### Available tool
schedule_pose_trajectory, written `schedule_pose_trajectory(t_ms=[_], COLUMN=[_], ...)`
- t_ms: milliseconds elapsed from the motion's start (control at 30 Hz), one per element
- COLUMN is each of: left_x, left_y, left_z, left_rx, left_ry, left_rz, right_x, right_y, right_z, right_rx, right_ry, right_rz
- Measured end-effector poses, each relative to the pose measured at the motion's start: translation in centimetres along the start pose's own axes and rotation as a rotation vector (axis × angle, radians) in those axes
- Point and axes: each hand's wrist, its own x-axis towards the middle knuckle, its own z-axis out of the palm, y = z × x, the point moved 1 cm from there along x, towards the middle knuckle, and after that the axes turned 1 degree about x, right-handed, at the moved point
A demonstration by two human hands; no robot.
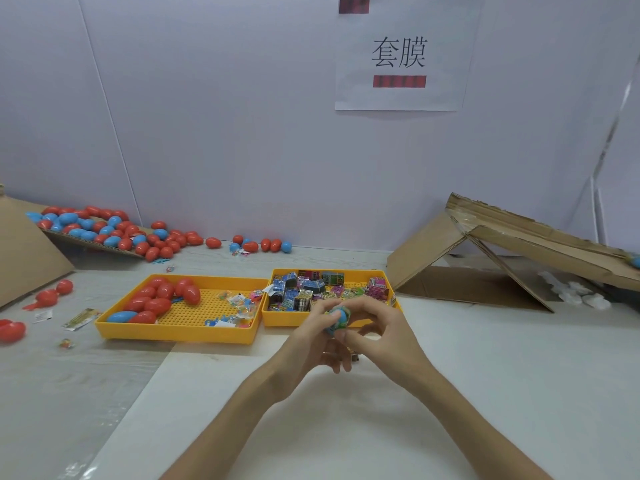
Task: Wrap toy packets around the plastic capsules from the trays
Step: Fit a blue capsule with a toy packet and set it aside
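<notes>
The left hand (308,344) and right hand (381,332) are meeting above the table (485,358), both gripping one blue capsule (335,314) between curled fingers and thumbs. A green packet (343,325) is sitting around the capsule; how far it is reaching round cannot be told, as fingers are covering it. The capsule is hanging just in front of the right tray (277,320), at 12 o'clock from the hands, where loose packets (304,292) are lying heaped. At 10 o'clock the left tray (173,336) is holding red and blue capsules (162,296) at its far left end. Further out at 10 o'clock a pile (114,230) of capsules is spilling off a card sheet. Folded cardboard (502,244) is leaning at 2 o'clock, and a sign (401,53) is hanging on the wall at 12 o'clock.
</notes>
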Motion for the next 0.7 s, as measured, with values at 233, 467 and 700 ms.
schedule_pose_trajectory(t_ms=[233, 467, 700], left_x=[0.03, -0.23, -0.29], left_y=[-0.04, 0.56, 0.50], left_z=[-0.61, -0.91, -0.71], left_rx=[-0.018, -0.173, -0.228], left_ry=[0.099, 0.065, 0.004], left_rz=[0.072, 0.082, 0.073], right_x=[-0.09, 0.28, 0.40], right_y=[-0.32, -0.31, -0.37], right_z=[0.01, -0.33, -0.11], right_rx=[-0.128, 0.080, 0.214], right_ry=[0.080, 0.047, -0.008], right_rz=[-0.093, 0.043, 0.206])
